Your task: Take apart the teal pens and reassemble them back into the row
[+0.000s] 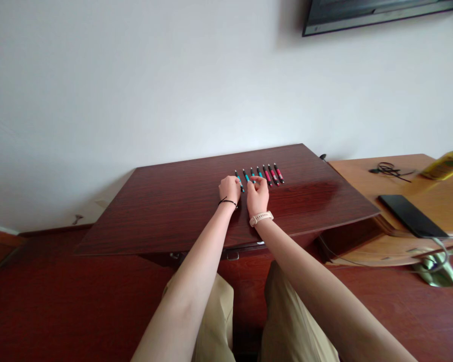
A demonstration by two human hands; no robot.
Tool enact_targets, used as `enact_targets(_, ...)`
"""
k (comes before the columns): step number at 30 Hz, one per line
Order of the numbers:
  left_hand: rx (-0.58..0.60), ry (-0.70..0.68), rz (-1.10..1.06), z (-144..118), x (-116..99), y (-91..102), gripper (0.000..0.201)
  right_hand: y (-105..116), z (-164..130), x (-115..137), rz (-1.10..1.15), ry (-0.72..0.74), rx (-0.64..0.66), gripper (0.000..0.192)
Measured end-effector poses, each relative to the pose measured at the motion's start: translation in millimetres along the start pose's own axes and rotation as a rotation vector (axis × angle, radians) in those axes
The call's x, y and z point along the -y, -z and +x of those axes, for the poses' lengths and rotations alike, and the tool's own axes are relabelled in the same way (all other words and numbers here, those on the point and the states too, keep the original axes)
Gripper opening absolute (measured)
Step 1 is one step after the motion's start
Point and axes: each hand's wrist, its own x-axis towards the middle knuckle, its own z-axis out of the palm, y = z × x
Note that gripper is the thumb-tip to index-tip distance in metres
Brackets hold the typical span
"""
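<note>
On the dark table (pixel 173 211), just beyond the fingertips, lies a row of pens (pixel 259 176); no writing is readable. Left hand (pixel 230 190) and right hand (pixel 257 196) rest palm-down, fingers curled onto blue pens; the grip itself is unclear.

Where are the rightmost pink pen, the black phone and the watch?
rightmost pink pen (pixel 279 173), head view, middle of its barrel.
black phone (pixel 411 214), head view, centre of its dark face.
watch (pixel 261 218), head view, strap on the right wrist.
</note>
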Motion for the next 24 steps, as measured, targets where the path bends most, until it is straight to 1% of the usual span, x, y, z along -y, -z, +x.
enact_targets(2,0.032,0.015,0.078,-1,-3,3.7,0.022,0,-1,0,0.001,0.024,-0.013,0.029)
enact_targets(4,0.044,0.003,0.141,-2,-3,7.9,0.025,0,-1,1,-0.015,0.048,-0.009,0.028)
enact_targets(7,0.044,-0.023,0.201,-2,4,15.2,0.028,0,-2,2,-0.084,0.066,0.042,0.026)
enact_targets(10,0.036,-0.039,0.256,-2,20,25.8,0.03,1,-5,4,-0.194,0.089,0.123,0.022)
enact_targets(13,0.013,-0.08,0.318,-5,41,41.5,0.029,1,-8,7,-0.344,0.138,0.23,0.019)
enact_targets(15,0.003,-0.13,0.355,-10,56,54.4,0.028,-1,-11,9,-0.452,0.177,0.326,0.018)
enact_targets(17,0.005,-0.196,0.383,-17,72,68.4,0.026,-4,-14,12,-0.551,0.245,0.375,0.02)
enact_targets(18,0.004,-0.227,0.39,-21,81,75.5,0.025,-5,-16,13,-0.602,0.291,0.359,0.022)
enact_targets(21,-0.007,-0.269,0.389,-33,104,95.6,0.027,-9,-21,15,-0.76,0.411,0.23,0.032)
enact_targets(22,-0.01,-0.268,0.387,-37,111,101.6,0.028,-10,-23,14,-0.812,0.423,0.213,0.035)
enact_targets(24,-0.02,-0.264,0.379,-43,124,112.0,0.029,-12,-26,12,-0.906,0.406,0.237,0.038)
